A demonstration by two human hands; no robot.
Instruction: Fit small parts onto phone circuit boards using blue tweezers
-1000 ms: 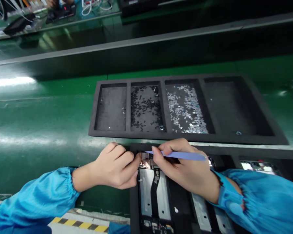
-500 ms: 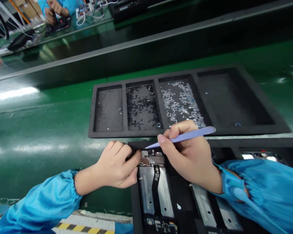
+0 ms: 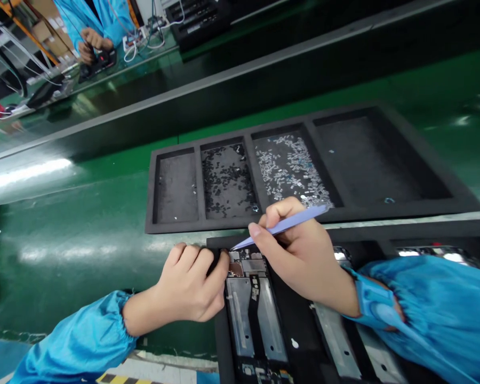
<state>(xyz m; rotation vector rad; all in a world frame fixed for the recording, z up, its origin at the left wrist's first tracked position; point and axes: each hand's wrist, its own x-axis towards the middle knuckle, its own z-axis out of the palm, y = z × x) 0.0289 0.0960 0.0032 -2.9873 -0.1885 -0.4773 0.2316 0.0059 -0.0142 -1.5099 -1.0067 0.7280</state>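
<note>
An opened phone body (image 3: 254,314) lies in a black foam holder (image 3: 220,341) at the bench's near edge. My left hand (image 3: 190,285) is curled in a loose fist against the holder's top left corner, fingertips at the phone's upper end. My right hand (image 3: 300,256) pinches pale blue plastic tweezers (image 3: 280,226), whose tip touches the top left corner of the phone, beside my left fingertips. Both arms wear blue sleeves.
Behind the holder sits a black foam parts tray (image 3: 184,226) with several compartments: small black pieces (image 3: 228,181), small silver pieces (image 3: 290,170), the outer ones nearly bare. More phone bodies (image 3: 336,346) lie to the right. Another person's hands (image 3: 90,45) work across the green belt (image 3: 72,213).
The view has tilted and shifted. My right hand raised the tweezers' rear end and moved the tip left to the phone's top left corner. My left hand stayed put.
</note>
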